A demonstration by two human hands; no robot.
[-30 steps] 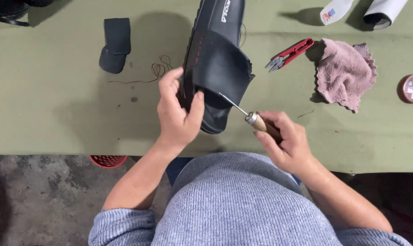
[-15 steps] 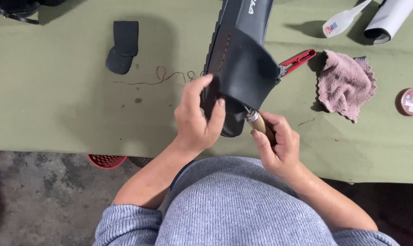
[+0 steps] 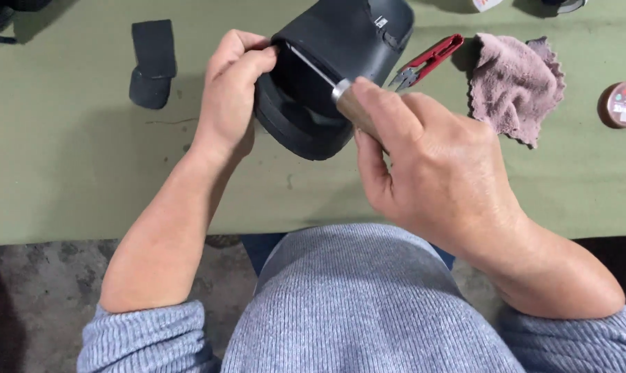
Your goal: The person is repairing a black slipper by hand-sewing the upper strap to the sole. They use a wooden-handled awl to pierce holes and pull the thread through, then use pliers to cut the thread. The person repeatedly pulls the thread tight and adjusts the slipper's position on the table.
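Head view: left hand (image 3: 231, 90) is gripping the black slipper (image 3: 340, 62) at its 9 o'clock edge, above the green table (image 3: 64, 179). Right hand (image 3: 430, 173) is closing around a wooden-handled awl (image 3: 347, 103), needle inside. Red snips (image 3: 427, 61) and pink cloth (image 3: 516, 83) are lying at 3 o'clock.
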